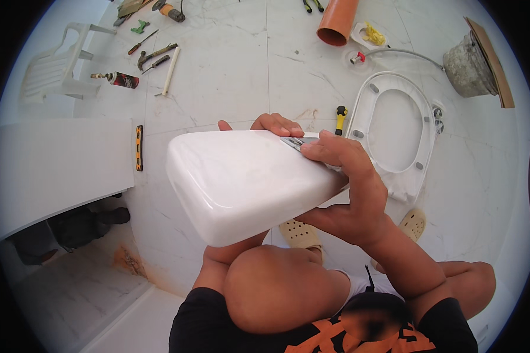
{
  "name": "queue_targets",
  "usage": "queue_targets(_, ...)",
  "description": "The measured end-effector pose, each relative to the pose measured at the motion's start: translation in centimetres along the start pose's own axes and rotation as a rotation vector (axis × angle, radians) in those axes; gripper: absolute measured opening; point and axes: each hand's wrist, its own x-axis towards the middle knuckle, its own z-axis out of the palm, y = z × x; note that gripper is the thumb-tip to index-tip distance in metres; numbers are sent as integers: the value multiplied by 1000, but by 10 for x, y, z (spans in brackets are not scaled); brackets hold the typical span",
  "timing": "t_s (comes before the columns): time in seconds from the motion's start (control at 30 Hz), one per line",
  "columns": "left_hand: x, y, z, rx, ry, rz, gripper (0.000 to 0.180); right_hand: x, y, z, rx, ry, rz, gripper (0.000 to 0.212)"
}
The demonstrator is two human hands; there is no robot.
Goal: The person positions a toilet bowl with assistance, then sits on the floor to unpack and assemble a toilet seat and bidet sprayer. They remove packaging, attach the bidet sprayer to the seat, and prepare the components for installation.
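Note:
A glossy white toilet tank lid (247,176) with rounded corners is held tilted above my lap. A chrome push button (292,143) is set near its far edge. My left hand (278,125) reaches beneath the lid and curls its fingers over the far edge, by the button; its palm is hidden. At the right end my right hand (359,188) grips the lid, fingers on top touching the button and thumb below. The lid's underside is out of sight.
A white toilet seat (354,126) lies at the right, near a yellow-black tool (341,119). Beyond are an orange pipe (337,20), hose (403,52) and bucket (468,65). At left are a level (139,148), hammer (156,56), spray can (123,80) and plastic chair (59,65).

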Motion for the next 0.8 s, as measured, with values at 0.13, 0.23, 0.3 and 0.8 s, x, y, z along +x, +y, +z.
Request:
queue_targets(0.13,-4,2,0,-4,20,-13,96,0,-1,-3,47,8,49,98)
queue_targets(0.23,-11,2,4,-27,78,-24,95,2,-1,-6,18,-18,54,95)
queue_targets(0.3,-10,1,6,-49,90,-20,95,3,-2,-8,26,-26,75,92)
queue_targets(0.8,-2,16,25,84,5,38,96,-4,5,0,77,37,-42,89)
